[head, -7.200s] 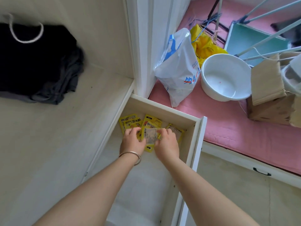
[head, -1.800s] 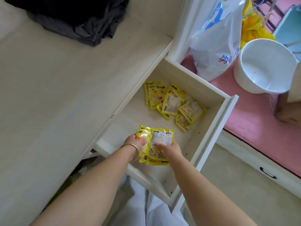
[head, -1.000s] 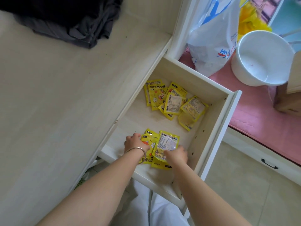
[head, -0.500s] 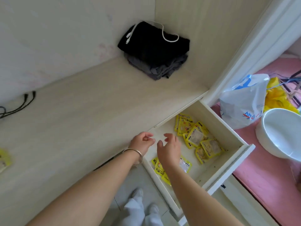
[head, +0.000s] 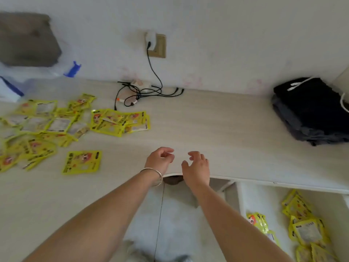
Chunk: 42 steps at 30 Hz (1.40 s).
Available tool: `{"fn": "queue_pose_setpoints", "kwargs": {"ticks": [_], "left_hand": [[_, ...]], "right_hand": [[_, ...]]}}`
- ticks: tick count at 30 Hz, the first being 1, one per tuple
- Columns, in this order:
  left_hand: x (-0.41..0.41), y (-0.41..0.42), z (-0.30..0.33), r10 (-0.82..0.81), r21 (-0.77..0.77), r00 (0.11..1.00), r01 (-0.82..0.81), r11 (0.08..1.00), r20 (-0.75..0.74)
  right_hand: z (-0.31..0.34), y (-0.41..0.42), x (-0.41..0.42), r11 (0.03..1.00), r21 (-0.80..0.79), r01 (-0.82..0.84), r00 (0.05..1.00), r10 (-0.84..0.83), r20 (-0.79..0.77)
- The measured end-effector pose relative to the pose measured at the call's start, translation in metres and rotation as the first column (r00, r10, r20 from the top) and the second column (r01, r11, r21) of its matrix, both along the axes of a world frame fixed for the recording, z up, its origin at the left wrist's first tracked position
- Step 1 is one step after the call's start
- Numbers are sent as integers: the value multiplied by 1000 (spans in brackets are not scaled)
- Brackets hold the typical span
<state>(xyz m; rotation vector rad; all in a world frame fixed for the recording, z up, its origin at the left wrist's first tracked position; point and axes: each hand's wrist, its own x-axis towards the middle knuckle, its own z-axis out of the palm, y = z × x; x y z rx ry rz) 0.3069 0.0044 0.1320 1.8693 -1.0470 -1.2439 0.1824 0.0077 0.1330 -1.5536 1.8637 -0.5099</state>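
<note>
One desk [head: 217,125], pale wood. One open drawer [head: 264,199] under desk's right end; drawer packets [head: 306,231] in two heaps. Yellow packets [head: 47,125] heaped on desk's left, uncountable; one lone packet [head: 81,162], cartoon face. Left hand [head: 159,160], right hand [head: 197,167] above desk's front edge: both empty, fingers loose.

White wall [head: 226,35] with a tan socket [head: 160,46], pale wood-grain desk [head: 207,120] beneath, folded dark clothes [head: 309,110] at its right end, light floor [head: 175,197] below.
</note>
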Motion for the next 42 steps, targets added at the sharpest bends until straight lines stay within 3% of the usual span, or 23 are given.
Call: {"fn": "queue_pose_setpoints", "kwargs": {"ticks": [8,13,24,32,36,42], "left_hand": [[188,40,3,297,-13,955,-297,955,4],[277,66,2,357,-53,922,-353,934,149],[386,74,-1,536,-17,827,-541,841,171],[464,94,-3,731,3,645,-750,661,222],[513,108,-7,756,17,574,-799,600,314],[582,112,-25,733,3,547,-803,596,404]], "right_hand": [[4,-2,181,961,-15,-276,961,276,8],[-1,5,274,915,-8,-403,915,403,10],[-5,-16,416,731,4,-682,730,681,-61],[-6,-27,511,557,22,-831,552,828,-101],[-8,-24,562,494,50,-868,485,866,-122],[-20,-25,622,450,97,-888,428,884,-187]]}}
